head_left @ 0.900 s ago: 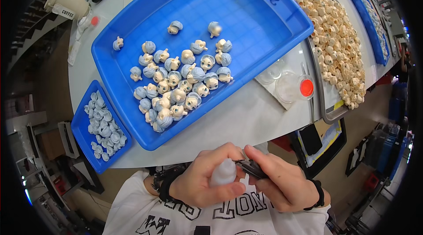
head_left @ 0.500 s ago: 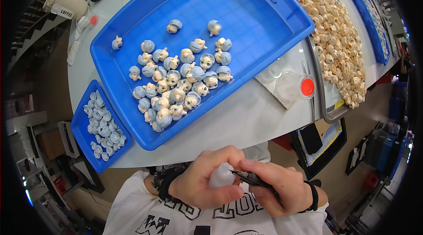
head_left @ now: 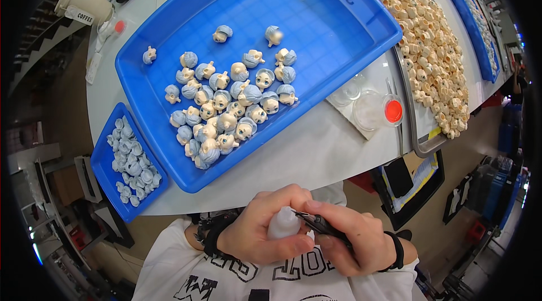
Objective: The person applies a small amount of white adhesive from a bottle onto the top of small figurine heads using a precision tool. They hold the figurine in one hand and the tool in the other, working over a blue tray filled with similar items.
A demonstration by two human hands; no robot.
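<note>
In front of my chest, below the table edge, my left hand (head_left: 257, 230) is closed round a small translucent white squeeze bottle (head_left: 283, 224), its narrow top upward. My right hand (head_left: 353, 237) grips a pair of dark nippers (head_left: 323, 226) with thin pointed jaws. Their tips are at the top of the bottle; whether the jaws are closed on it I cannot tell. Beyond my hands, a large blue tray (head_left: 350, 35) contains many doll heads (head_left: 264, 79) with painted faces and light-blue hair pieces.
A small blue tray (head_left: 101, 160) of light-blue hair parts (head_left: 134, 164) stands at the left. To the right are a round clear container (head_left: 368, 110), a red-topped clear bottle (head_left: 393, 111) and a metal tray (head_left: 420, 145) heaped with cream-coloured head parts (head_left: 432, 58). A beige cup (head_left: 84, 0) stands far left.
The nippers' tips have shifted slightly up and left at the bottle's top. Both hands have barely moved, and the trays are unchanged.
</note>
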